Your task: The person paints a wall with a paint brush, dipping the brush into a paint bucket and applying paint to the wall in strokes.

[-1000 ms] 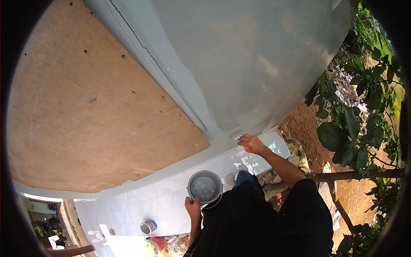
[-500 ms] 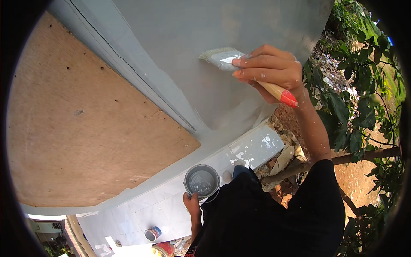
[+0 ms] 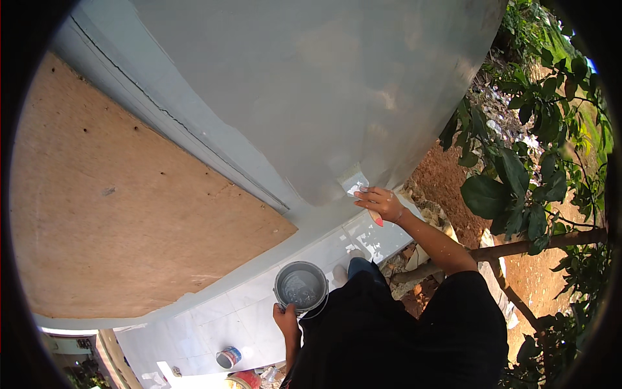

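Note:
My right hand (image 3: 382, 204) grips a paintbrush (image 3: 354, 182) with a wooden, red-tipped handle, its bristles against the lower part of a grey wall (image 3: 304, 84). My left hand (image 3: 285, 321) holds a grey bucket (image 3: 303, 282) of grey paint by its rim, down at my side. Left of the wall is a plywood panel (image 3: 110, 233) with small holes, beside a pale strip (image 3: 139, 78) marked by a long dark crack.
A white tiled ledge (image 3: 214, 324) under my feet carries a small can (image 3: 228, 356) and, lower down, a red container (image 3: 246, 379). Along the right are rubble, red soil (image 3: 440, 175), a branch (image 3: 538, 245) and leafy plants (image 3: 492, 194).
The brush in my right hand rose high up the wall half a second ago and is now back down near its lower edge. My left hand still holds the bucket.

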A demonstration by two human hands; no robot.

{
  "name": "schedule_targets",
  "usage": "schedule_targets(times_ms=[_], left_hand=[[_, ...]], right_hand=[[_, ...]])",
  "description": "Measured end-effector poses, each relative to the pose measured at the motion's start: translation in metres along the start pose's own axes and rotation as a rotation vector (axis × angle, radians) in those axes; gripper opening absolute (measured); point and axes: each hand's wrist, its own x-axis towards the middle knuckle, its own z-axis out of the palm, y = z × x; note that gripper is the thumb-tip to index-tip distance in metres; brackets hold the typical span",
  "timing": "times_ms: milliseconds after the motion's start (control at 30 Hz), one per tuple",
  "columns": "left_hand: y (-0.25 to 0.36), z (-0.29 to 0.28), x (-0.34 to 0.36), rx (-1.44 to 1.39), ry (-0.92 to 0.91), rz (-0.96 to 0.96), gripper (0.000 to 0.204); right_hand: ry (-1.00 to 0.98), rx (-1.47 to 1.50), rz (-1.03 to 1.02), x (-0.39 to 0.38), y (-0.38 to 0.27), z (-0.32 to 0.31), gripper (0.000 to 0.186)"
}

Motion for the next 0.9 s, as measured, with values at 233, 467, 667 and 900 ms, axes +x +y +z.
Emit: schedule_targets(times_ms=[233, 467, 667, 900], left_hand=[[0.003, 0.001, 0.005, 0.055, -0.04, -0.001, 0.017], [0.021, 0.029, 0.008, 0.049, -0.137, 0.019, 0.011], [0.019, 0.032, 0.006, 0.033, -0.135, 0.022, 0.01], [0.014, 0.034, 0.003, 0.041, -0.127, 0.006, 0.012]], right_hand=[[-0.309, 0.235, 0.151, -0.021, 0.019, 0.011, 0.026], [-0.068, 0.267, 0.164, 0.142, 0.026, -0.136, 0.022], [0.362, -0.003, -0.259, 0.237, 0.008, -0.239, 0.02], [0.591, -0.228, -0.269, 0.196, 0.038, -0.177, 0.021]])
